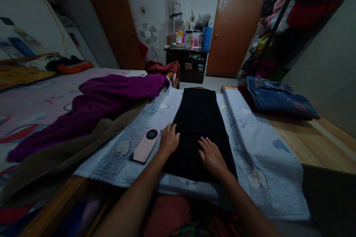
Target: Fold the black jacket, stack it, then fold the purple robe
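Observation:
A black garment (198, 114), folded into a long panel, lies flat and lengthwise in front of me on a pale quilted cover (122, 172) with heart patterns. Its exact kind does not show. My left hand (169, 140) rests at the garment's left edge, fingers slightly bent and thumb apart over the black cloth. On the garment's lower right part my right hand (213, 155) lies flat, palm down with fingers stretched out. Just left of my left hand is a pink phone (146, 146), its round camera ring facing up.
Folded clothes with a blue denim piece (278, 94) on top sit at the right on a wooden surface (314, 144). A purple blanket (111, 98) spreads over the bed at left. Farther back stand a fan (148, 34) and a dark cabinet (187, 66).

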`<state>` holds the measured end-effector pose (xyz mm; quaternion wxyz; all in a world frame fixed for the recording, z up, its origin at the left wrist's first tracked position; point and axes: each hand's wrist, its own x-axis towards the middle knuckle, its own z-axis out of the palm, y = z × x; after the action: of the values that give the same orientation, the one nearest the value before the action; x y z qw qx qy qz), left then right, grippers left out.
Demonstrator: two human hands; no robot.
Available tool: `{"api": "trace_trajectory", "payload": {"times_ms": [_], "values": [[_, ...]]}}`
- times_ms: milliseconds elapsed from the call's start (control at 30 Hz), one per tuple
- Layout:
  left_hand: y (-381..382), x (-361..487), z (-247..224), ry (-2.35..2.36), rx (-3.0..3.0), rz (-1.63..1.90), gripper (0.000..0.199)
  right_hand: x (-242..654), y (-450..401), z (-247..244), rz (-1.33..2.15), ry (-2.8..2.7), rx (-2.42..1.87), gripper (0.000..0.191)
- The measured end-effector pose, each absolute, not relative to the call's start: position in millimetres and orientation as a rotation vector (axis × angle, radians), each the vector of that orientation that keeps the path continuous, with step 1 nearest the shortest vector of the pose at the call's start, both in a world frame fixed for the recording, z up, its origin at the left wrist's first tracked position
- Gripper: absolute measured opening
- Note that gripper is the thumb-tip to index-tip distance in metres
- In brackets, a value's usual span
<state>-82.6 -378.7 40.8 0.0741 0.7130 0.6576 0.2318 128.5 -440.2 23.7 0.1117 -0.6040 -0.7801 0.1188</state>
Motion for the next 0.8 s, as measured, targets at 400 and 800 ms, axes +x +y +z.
{"api": "trace_trajectory", "payload": {"times_ms": [400, 800], "values": [[-323, -96, 18, 2.019, 1.619, 0.625, 0.033, 127, -440, 22, 0.327, -2.286, -1.791, 0.049], [-359, -96, 32, 2.026, 1.681, 0.512, 0.034, 126, -441, 27, 0.315, -2.306, -1.804, 0.049]]}}
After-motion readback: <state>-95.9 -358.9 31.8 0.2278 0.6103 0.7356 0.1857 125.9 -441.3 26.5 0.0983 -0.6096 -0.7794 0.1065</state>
